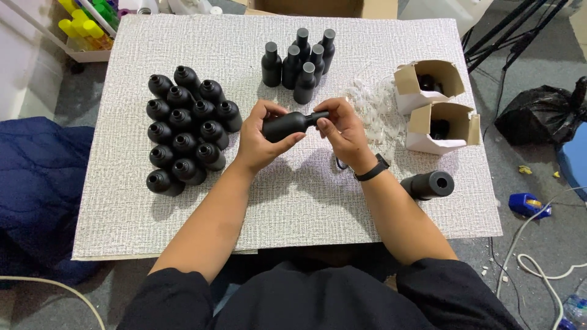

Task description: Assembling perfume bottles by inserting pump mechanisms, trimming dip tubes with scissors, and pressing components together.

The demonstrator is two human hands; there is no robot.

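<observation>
My left grip [262,137] and right grip [340,129] clasped a black bottle [287,124] mid-frame, bare tabletop [306,195] below; the boxes' [437,125] contents were unclear.

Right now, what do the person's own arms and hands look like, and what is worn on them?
Both forearms are bare, with black sleeves pushed up around the elbows. The left hand wears nothing visible: no glove, ring or band. The right hand is bare too, but a black band, like a watch or fitness tracker, circles its wrist. No markings show.
</observation>
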